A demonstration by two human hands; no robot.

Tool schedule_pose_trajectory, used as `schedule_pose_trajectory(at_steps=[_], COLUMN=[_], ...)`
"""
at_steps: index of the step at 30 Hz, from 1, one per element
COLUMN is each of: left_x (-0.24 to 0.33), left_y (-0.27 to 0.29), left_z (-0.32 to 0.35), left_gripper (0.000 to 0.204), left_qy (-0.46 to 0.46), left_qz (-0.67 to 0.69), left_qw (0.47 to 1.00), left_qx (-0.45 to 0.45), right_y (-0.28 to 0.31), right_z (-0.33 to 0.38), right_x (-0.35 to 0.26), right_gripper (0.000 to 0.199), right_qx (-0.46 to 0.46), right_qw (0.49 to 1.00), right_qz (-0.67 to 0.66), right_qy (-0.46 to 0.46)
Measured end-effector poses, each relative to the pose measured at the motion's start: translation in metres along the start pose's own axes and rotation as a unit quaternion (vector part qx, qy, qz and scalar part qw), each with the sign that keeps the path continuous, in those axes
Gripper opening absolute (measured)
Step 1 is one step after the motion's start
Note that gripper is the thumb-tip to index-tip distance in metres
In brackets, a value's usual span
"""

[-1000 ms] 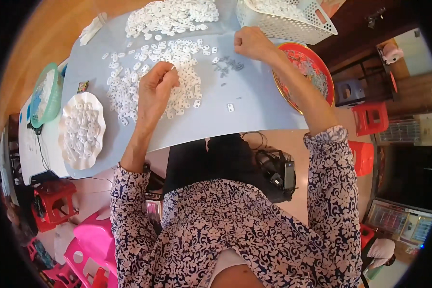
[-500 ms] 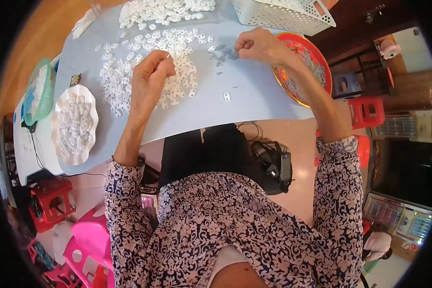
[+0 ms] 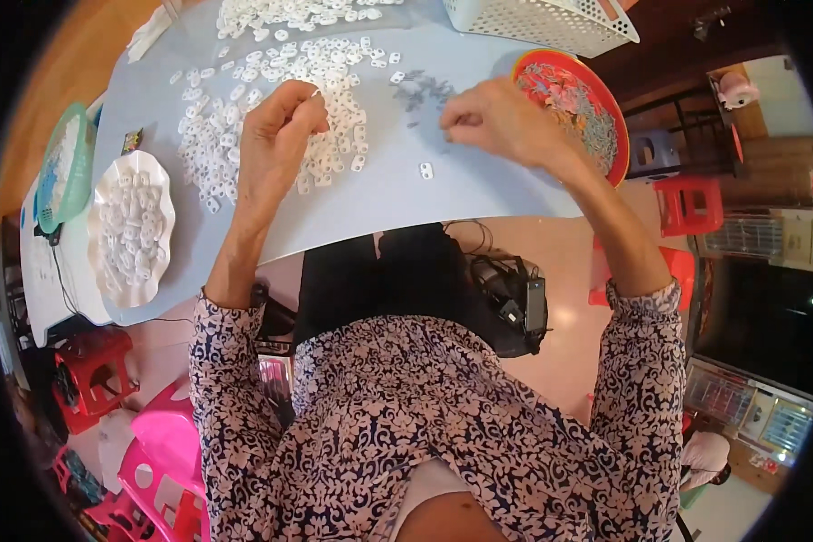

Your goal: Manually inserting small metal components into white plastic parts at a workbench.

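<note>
My left hand point(image 3: 275, 135) hovers over a spread of small white plastic pieces point(image 3: 235, 135) on the pale blue table sheet point(image 3: 379, 199). Its thumb and forefinger pinch one white piece. My right hand point(image 3: 497, 122) is raised just right of a small scatter of grey metal parts point(image 3: 422, 88), fingertips pinched together. Whatever they hold is too small to see. A single white piece point(image 3: 425, 170) lies between the two hands, nearer the table edge.
A white scalloped plate point(image 3: 108, 181) of white pieces and a green tray point(image 3: 63, 167) sit at the left. A red round tray point(image 3: 551, 63) of small grey parts lies right of my right hand, a white mesh basket point(image 3: 542, 18) behind it. Red stools point(image 3: 686, 203) and a pink chair point(image 3: 163, 452) stand on the floor.
My right hand has drawn back from the grey parts toward me and lifted. My left hand has risen off the white pieces with its fingers pinched.
</note>
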State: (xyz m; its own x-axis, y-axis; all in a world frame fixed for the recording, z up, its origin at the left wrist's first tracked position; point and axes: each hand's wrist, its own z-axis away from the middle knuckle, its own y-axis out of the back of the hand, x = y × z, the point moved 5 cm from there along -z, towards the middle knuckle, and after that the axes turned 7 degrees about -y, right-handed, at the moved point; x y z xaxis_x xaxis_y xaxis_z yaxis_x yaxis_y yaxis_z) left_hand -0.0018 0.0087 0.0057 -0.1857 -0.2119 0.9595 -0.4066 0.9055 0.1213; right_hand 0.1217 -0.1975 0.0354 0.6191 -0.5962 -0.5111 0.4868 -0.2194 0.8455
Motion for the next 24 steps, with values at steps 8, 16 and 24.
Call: schedule_pose_trajectory(at_steps=[8,16,24], left_x=[-0.003,-0.005,-0.005], left_y=[-0.006,-0.002,-0.004], left_z=[0.001,0.001,-0.002], left_gripper=[0.012,0.013,0.013], left_qy=[-0.008,0.005,0.018], left_qz=[0.013,-0.015,0.064], left_qw=[1.0,1.0,0.997], left_qx=[-0.012,-0.007,-0.029], right_y=[-0.03,-0.029,-0.059], right_z=[0.015,-0.001,-0.044], right_x=[-0.019,-0.023,-0.04], right_gripper=[0.009,0.005,0.013], right_qx=[0.052,0.067,0.054], right_qw=[0.981,0.987,0.829], right_qz=[0.175,-0.143,-0.555], right_qy=[0.067,0.007,0.039])
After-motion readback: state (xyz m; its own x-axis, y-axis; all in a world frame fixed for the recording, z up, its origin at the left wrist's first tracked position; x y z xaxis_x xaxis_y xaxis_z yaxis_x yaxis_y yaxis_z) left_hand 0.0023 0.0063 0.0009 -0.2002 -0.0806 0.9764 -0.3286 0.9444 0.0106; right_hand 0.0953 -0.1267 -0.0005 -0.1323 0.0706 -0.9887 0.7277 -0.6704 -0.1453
